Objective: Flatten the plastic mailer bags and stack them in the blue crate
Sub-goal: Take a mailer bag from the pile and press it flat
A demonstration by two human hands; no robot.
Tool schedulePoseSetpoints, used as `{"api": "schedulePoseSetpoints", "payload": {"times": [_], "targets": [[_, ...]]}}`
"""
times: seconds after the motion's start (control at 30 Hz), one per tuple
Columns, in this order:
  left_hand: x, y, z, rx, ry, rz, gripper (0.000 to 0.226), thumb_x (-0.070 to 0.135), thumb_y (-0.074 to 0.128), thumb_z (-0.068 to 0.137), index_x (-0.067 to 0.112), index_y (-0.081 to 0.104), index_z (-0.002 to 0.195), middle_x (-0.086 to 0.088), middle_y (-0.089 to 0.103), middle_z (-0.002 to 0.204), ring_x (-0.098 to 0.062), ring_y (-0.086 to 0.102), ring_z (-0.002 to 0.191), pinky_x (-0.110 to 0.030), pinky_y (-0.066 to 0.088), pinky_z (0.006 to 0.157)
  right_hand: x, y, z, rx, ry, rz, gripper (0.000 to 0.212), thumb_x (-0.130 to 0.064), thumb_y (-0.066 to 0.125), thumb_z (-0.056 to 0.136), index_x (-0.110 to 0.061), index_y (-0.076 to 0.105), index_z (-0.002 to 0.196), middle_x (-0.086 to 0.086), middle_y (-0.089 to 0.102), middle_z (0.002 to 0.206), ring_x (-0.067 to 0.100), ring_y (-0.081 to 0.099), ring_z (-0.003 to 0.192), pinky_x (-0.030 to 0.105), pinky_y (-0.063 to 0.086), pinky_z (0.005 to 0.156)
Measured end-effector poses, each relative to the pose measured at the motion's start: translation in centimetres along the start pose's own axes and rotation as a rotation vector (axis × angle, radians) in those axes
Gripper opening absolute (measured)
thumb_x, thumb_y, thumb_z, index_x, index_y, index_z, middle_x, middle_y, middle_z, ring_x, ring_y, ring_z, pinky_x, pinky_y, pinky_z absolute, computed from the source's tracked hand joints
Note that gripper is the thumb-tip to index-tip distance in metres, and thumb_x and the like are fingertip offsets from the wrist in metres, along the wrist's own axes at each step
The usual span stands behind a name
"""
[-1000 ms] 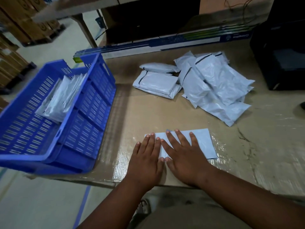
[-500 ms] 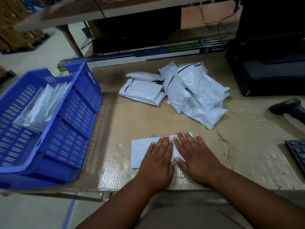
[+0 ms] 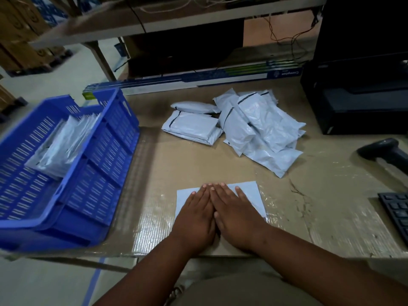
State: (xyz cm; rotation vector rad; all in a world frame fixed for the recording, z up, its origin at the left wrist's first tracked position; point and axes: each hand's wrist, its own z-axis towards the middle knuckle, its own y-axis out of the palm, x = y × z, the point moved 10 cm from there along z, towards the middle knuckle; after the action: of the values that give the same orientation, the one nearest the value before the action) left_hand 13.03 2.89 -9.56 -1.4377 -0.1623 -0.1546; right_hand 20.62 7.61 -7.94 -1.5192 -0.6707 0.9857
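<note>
At the left of the frame the crate point(image 3: 72, 173) sits tilted at the edge of the worktop point(image 3: 198, 164), with a stack point(image 3: 64, 144) of flattened bags inside, leaning toward its upper part. Lower centre, one bag point(image 3: 254, 195) lies flat near the front edge of the worktop. The left hand point(image 3: 196, 215) rests on it palm down, fingers straight and together, holding nothing. The right hand point(image 3: 237, 214) lies just beside it in the same flat posture, the two touching along their inner edges over the middle of the bag. Judgement: the step in hand is pressing out the air. To do it well, the palms should sweep outward from the centre toward the bag's left and right edges with even pressure, so trapped air leaves at an open end and no crease is set. The bag's near edge is hidden under the wrists, so its flatness there cannot be confirmed. Upper centre to right, a pile point(image 3: 260, 127) of puffy bags waits, well apart from the hands. At the right edge stand a scanner point(image 3: 384, 151) and a keyboard point(image 3: 397, 213), clear of the work.
</note>
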Motion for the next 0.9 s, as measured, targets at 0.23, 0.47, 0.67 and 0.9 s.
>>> {"api": "schedulePoseSetpoints", "payload": {"times": [0.23,0.47,0.67,0.9], "targets": [[-6.4,-1.1,-4.0,-0.042,-0.185,0.159,0.070,0.051,0.027,0.108,0.013,0.024,0.166,-0.006,0.015,0.175,-0.022,0.016,0.161,-0.051,0.024,0.126,6.9,1.2,-3.3,-0.064,0.144,-0.078,0.085,-0.073,0.017,0.101,-0.023,0.002,0.169,-0.001,-0.007,0.177,0.021,-0.005,0.163,0.050,0.001,0.130],[-7.4,-3.3,-4.5,-0.046,-0.334,0.142,0.075,0.053,0.021,0.105,0.012,0.019,0.167,-0.006,0.005,0.176,-0.023,0.006,0.163,-0.055,0.016,0.129,9.7,-1.4,-4.2,-0.006,0.271,-0.109,0.081,-0.061,0.010,0.103,-0.014,0.015,0.168,0.007,0.009,0.176,0.025,0.005,0.163,0.055,0.005,0.130],[1.6,-0.6,0.9,0.003,0.016,-0.011,0.063,0.037,0.034,0.109,0.007,0.029,0.164,-0.010,0.020,0.173,-0.023,0.016,0.161,-0.053,0.027,0.126,2.5,0.6,-1.3,-0.030,0.062,-0.058,0.070,-0.047,0.024,0.104,-0.016,0.022,0.167,0.006,0.023,0.174,0.021,0.015,0.162,0.059,0.014,0.128],[-6.1,-0.7,-2.6,-0.166,-0.255,0.137,0.082,0.069,0.014,0.102,0.022,0.009,0.169,0.005,-0.005,0.176,-0.011,-0.007,0.162,-0.048,0.010,0.130,9.6,0.6,-5.4,0.005,0.256,-0.065,0.088,-0.074,0.012,0.099,-0.020,0.004,0.169,0.000,-0.003,0.177,0.019,-0.002,0.163,0.051,0.005,0.130]]}}
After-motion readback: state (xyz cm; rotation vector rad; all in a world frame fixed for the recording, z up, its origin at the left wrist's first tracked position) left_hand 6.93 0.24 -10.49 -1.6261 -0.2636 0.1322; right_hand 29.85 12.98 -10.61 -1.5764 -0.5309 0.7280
